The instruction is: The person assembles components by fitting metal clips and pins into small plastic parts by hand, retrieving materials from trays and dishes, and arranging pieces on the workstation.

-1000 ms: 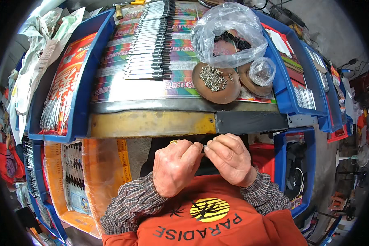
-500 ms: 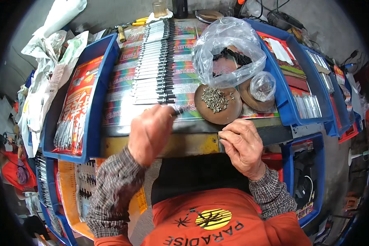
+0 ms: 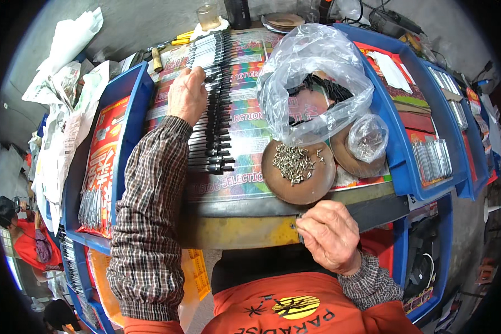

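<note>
My left hand (image 3: pixel 187 96) is over the far part of a long row of slim silver rods with black ends (image 3: pixel 211 158). Its fingers are closed on one black-ended rod, mostly hidden by the hand. My right hand (image 3: pixel 329 236) is at the table's near edge, fingertips pinched together; whatever they hold is too small to make out. Just beyond it stands a round brown dish (image 3: pixel 273 186) with a heap of small metal screws (image 3: pixel 295 165). Behind the dish lies an open clear plastic bag (image 3: pixel 317 50) with black pieces inside.
Blue trays flank the table: the left tray (image 3: pixel 136 92) holds silver rods, the right tray (image 3: pixel 395 161) silver strips. A small clear bag (image 3: pixel 367 136) sits on a second brown dish. At the back are a glass jar (image 3: pixel 208 18) and yellow-handled pliers (image 3: pixel 182 39). Another person (image 3: pixel 33 236) sits far left.
My left hand has moved from the near edge, away from me, to the row's far part. My right hand keeps its pinch by the table edge. The view has shifted slightly.
</note>
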The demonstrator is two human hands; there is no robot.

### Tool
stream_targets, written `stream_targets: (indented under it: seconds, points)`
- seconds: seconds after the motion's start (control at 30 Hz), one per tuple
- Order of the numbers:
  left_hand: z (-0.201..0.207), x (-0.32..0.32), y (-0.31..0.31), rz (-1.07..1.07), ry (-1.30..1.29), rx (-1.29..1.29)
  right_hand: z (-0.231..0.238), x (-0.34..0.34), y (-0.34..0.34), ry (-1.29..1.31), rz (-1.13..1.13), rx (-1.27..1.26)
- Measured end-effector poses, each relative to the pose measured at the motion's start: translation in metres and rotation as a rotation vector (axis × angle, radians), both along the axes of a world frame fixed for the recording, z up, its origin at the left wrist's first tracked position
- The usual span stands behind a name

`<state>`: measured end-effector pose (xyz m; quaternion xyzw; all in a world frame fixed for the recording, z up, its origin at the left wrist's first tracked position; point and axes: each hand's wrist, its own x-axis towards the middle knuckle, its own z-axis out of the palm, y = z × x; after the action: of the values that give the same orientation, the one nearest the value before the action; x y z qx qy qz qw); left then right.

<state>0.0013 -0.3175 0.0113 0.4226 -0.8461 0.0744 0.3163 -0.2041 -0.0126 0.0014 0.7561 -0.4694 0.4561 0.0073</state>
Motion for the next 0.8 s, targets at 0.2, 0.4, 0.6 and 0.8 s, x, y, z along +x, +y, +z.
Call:
stream_targets:
  seconds: [0.2, 0.4, 0.6, 0.8]
  points:
    - [-0.009, -0.004, -0.039, -0.044, 0.007, 0.018, 0.001, -0.002, -0.001, 0.019, 0.019, 0.015]
    - [-0.014, -0.007, -0.057, -0.083, 0.010, 0.029, 0.000, -0.002, 0.000, 0.050, 0.034, 0.051]
    - [-0.012, -0.014, -0.059, -0.034, -0.038, 0.027, 0.000, -0.003, 0.001, 0.060, 0.036, 0.061]
    - [-0.012, -0.014, -0.058, -0.030, -0.056, 0.019, -0.001, -0.003, 0.001, 0.071, 0.037, 0.071]
